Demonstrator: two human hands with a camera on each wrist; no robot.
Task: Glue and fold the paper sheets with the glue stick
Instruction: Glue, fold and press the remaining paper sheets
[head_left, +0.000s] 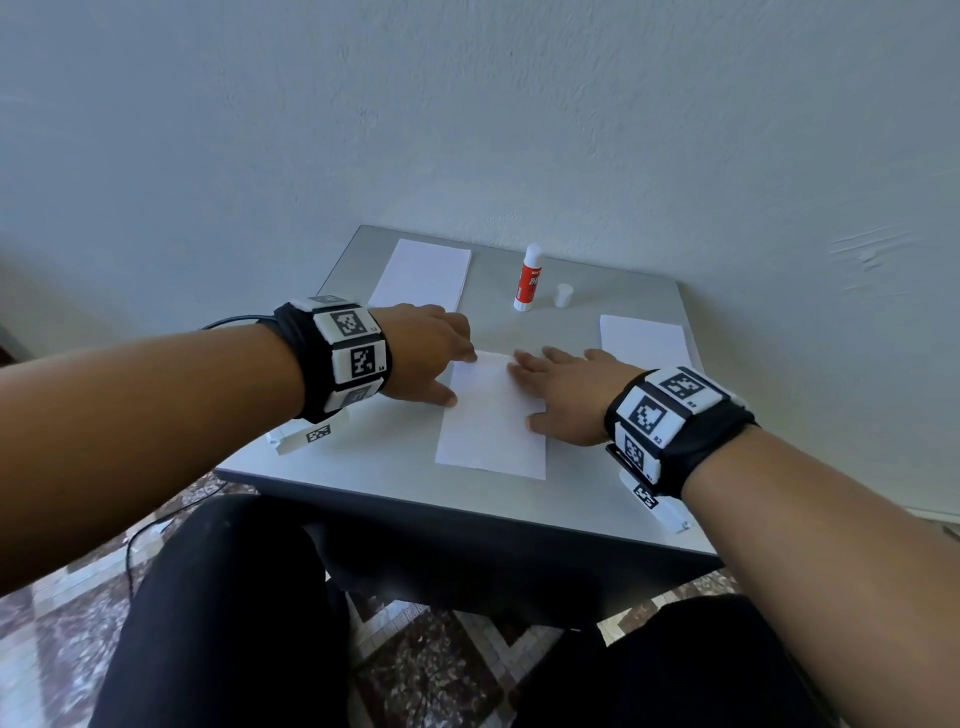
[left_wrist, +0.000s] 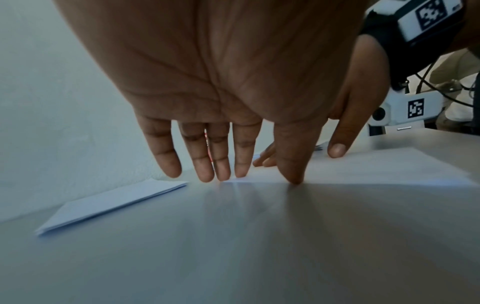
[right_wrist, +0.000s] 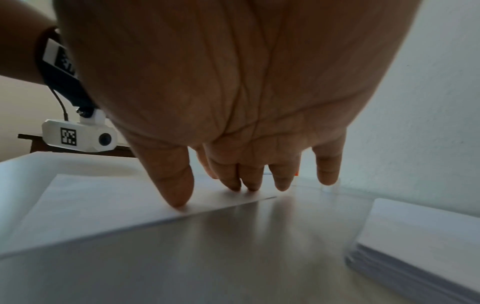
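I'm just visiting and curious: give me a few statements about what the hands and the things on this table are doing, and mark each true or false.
1. Both hands press flat on the middle paper sheet. True: the left hand and the right hand lie on it with straight fingers.
2. The glue stick is held in the right hand. False: it stands upright on the table, untouched.
3. The glue stick's cap is off. True: it sits beside the stick.
4. Only one paper lies on the table. False: a folded paper lies at far left and a paper stack at right.
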